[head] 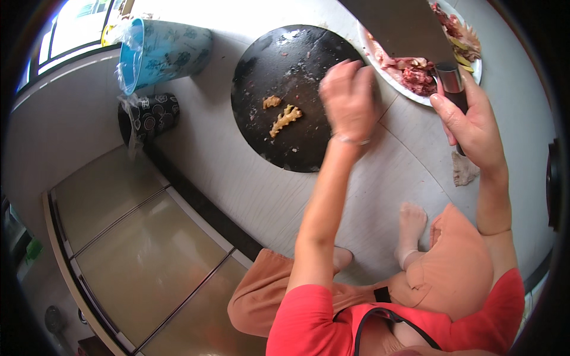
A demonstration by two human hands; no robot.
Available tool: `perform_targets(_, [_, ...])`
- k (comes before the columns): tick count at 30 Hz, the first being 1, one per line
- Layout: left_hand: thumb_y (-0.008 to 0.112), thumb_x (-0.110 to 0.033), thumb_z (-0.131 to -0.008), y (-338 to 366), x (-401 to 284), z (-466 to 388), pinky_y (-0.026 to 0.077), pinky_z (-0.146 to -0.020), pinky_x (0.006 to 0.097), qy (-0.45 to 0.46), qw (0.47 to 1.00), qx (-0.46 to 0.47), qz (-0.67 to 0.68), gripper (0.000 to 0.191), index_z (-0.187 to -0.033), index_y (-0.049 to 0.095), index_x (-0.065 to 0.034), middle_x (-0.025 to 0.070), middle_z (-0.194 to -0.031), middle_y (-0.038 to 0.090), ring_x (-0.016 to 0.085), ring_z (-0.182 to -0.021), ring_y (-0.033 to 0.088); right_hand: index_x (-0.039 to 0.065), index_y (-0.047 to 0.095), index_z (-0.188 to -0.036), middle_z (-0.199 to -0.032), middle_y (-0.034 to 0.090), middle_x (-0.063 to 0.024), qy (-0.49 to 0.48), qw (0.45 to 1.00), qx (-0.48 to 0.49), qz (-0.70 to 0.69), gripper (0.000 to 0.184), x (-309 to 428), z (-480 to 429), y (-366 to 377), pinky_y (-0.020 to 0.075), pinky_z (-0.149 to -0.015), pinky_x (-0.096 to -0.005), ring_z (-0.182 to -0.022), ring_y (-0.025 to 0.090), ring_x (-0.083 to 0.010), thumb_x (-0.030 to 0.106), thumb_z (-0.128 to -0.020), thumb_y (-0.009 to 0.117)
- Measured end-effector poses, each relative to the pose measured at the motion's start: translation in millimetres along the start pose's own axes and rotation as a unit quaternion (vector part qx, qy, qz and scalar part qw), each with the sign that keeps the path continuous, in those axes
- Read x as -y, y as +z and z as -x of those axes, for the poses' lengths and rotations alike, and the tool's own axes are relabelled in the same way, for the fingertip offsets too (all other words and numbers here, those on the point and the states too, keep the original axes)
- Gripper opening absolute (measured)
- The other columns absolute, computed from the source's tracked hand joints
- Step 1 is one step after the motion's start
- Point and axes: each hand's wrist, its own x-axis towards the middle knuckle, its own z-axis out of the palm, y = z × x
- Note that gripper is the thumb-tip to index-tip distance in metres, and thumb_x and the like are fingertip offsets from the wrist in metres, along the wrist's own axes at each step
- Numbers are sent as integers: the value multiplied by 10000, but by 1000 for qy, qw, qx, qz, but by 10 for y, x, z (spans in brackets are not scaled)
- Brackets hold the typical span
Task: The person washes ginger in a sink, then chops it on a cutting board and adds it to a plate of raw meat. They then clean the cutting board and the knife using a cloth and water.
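My right hand (476,120) grips the dark handle of a cleaver (401,31), whose broad blade is raised over a white plate (386,79). Raw, chopped meat (416,75) with bone lies on that plate, partly hidden behind the blade. My left hand (349,98) is blurred above the right side of a round, dark chopping board (294,53). Its fingers curl downward, and whether anything is in them cannot be seen. Left of this hand, a knobbly piece of ginger root (286,119) and a smaller ginger piece (271,102) rest on the board among scattered bits.
A blue patterned bin (178,53) and a smaller black patterned bin (156,111), both plastic-lined, stand at the left by the wall. A cabinet with frosted panels (151,240) runs along the lower left. Below my right hand, a greyish scrap (464,169) lies on the tiled floor (383,173).
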Motion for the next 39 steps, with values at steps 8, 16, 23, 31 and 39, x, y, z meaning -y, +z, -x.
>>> perform_targets(8, [643, 12, -614, -1007, 1253, 783, 397, -787, 380, -186, 965, 140, -120, 352, -935, 511, -47, 125, -967, 499, 310, -913, 464, 0, 470, -993, -712, 452, 8, 37, 992, 118, 22, 219, -88, -121, 517, 334, -403, -182, -514, 384, -27, 113, -812, 520])
perform_targets(16, [595, 70, -627, -1060, 1366, 893, 438, -725, 339, -49, 984, 158, 70, 283, -880, 547, -46, 104, -893, 537, 280, -838, 514, -4, 491, -879, -671, 467, -90, -25, 959, 213, 187, 152, -384, -94, 736, 376, -558, -281, -585, 418, -152, 95, -775, 541])
perform_targets(23, [609, 25, -618, -1049, 1179, 1076, 426, -701, 352, 3, 989, 126, 75, 339, -940, 537, -52, 94, -920, 535, 271, -837, 519, -3, 461, -823, -682, 515, -164, -33, 916, 294, 269, 154, -595, 8, 857, 407, -557, -358, -619, 517, -303, 113, -767, 545])
perform_targets(31, [665, 1, -638, -793, 749, 1368, 413, -741, 339, -86, 996, -24, 23, 213, -827, 585, -59, 79, -875, 561, 263, -825, 508, -3, 433, -800, -689, 541, -182, -33, 869, 321, 375, 198, -652, 80, 873, 418, -567, -424, -650, 527, -375, 127, -749, 574])
perform_targets(39, [659, 13, -637, -671, 802, 1449, 408, -760, 346, -110, 992, -42, 44, 219, -837, 600, -55, 95, -942, 586, 280, -843, 519, -10, 413, -802, -698, 553, -174, -24, 827, 349, 439, 201, -614, 50, 894, 425, -566, -429, -653, 538, -370, 88, -737, 576])
